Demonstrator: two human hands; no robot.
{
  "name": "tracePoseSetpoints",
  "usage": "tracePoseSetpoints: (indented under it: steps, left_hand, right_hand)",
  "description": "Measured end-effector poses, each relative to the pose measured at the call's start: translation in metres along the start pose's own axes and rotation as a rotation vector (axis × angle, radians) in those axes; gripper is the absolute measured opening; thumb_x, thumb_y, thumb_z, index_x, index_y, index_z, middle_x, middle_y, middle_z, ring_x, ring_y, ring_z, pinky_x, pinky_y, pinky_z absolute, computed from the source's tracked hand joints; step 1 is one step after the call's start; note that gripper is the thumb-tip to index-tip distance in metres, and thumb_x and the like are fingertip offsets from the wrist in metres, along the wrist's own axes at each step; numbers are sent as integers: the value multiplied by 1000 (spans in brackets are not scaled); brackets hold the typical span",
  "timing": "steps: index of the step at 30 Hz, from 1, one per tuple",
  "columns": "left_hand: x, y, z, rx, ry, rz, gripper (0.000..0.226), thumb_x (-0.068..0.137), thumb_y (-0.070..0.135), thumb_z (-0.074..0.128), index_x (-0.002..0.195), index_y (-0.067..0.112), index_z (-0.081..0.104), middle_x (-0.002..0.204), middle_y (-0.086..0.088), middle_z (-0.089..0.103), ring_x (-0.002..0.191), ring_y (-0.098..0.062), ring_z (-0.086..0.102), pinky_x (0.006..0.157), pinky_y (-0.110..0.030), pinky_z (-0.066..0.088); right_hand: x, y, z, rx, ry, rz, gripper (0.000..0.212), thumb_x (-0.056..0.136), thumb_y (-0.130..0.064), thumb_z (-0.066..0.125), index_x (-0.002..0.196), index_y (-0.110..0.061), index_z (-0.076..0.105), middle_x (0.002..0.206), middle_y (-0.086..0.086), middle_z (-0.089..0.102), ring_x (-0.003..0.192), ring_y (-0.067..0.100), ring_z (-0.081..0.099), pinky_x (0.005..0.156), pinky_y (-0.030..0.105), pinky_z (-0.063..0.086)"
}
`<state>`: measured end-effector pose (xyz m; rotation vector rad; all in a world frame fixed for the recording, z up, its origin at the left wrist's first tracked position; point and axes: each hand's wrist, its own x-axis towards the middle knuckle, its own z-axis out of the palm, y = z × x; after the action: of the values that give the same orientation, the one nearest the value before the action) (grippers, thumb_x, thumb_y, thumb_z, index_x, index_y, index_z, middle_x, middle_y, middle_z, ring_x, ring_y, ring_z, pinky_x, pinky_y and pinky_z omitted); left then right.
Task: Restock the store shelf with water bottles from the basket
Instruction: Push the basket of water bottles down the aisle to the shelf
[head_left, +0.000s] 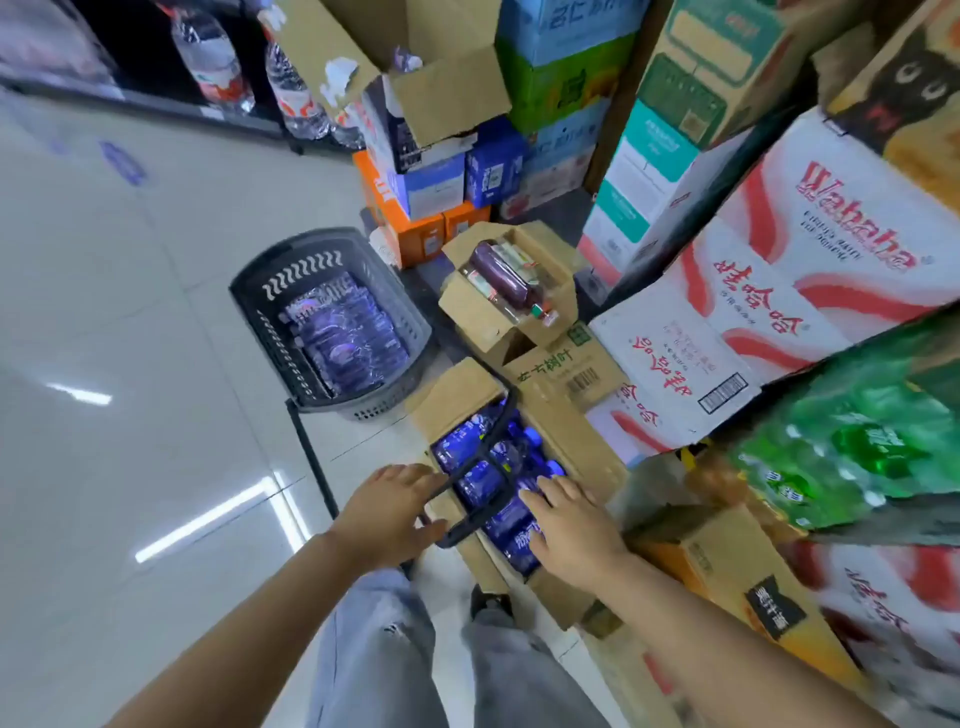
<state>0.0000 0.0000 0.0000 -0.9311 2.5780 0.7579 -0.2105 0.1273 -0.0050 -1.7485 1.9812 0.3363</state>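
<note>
My left hand (387, 512) curled around the black handle (480, 480) over the open carton (524, 499). My right hand (571, 525) lay flat, fingers straight, on the blue bottles (470, 483) inside the carton. The grey basket (332, 322), bottles inside, sat beyond the carton.

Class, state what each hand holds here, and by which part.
Left hand grips the dark basket handle. Right hand rests open on the blue bottles, holding nothing.
</note>
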Motion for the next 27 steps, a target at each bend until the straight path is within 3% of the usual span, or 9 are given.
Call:
tracePoseSetpoints:
  steps: [3,10,17,20,25,27]
  left_hand:
    - [5,7,39,-66,-24,-121,59,91,51,50,143,26,39,148,1,40,133,-21,38,112,-33,25]
    - [17,11,109,-128,5,-320,60,92,52,50,143,25,37,150,-2,37,137,-23,33,115,-36,22]
    - [26,11,149,-129,-15,-442,53,93,53,45,140,27,41,152,-3,31,139,-25,27,115,-39,17]
    - [33,13,156,-112,14,-484,51,92,54,47,132,23,45,152,-7,30,138,-28,26,115,-41,17]
    - [41,4,146,-128,70,-491,44,86,50,60,112,15,59,145,-17,42,130,-36,42,107,-45,33]
    - [38,-1,143,-96,79,-476,39,74,50,73,94,17,65,130,-18,58,113,-38,59,92,-48,48]
  right_hand:
    - [16,6,14,-3,-140,-56,57,96,-31,39,149,-20,23,154,8,23,142,27,17,116,40,13]
    - [57,13,52,-51,-210,-94,62,99,-36,36,152,-24,7,159,10,8,145,28,9,117,40,13]
    - [85,9,71,-48,-255,-97,58,99,-38,40,151,-25,15,159,13,2,145,33,10,116,43,20]
    - [92,4,75,-16,-259,-81,50,98,-35,45,145,-23,28,158,14,-3,140,37,22,111,43,30]
    - [105,3,69,36,-244,-109,39,94,-42,50,124,-18,42,158,14,-3,130,36,38,97,40,41]
    - [110,5,65,54,-261,-131,40,93,-47,51,121,-20,43,158,14,-4,131,35,37,97,40,41]
